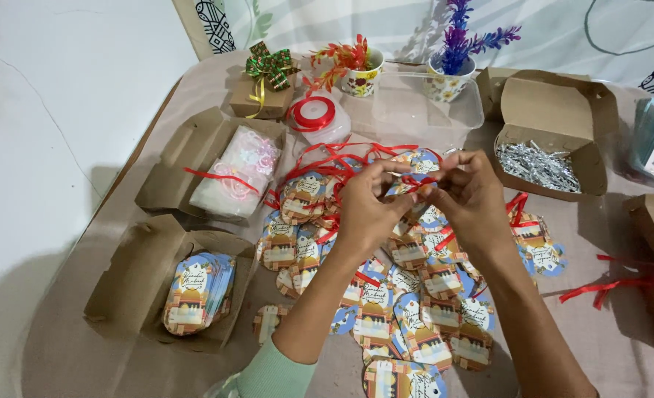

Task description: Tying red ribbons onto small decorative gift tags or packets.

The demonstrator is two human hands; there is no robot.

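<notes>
Both my hands meet over the middle of the table. My left hand and my right hand pinch a thin red ribbon between their fingertips, on a round printed paper tag held up between them. Below and around them lies a spread of several similar tags, many with red ribbon tied on. More loose red ribbon tangles just behind my left hand.
A brown box at left holds a stack of tags. Another box holds a clear bag. A ribbon spool, gift box with bow, two flower cups, a clear tray and a box of silver pieces stand behind.
</notes>
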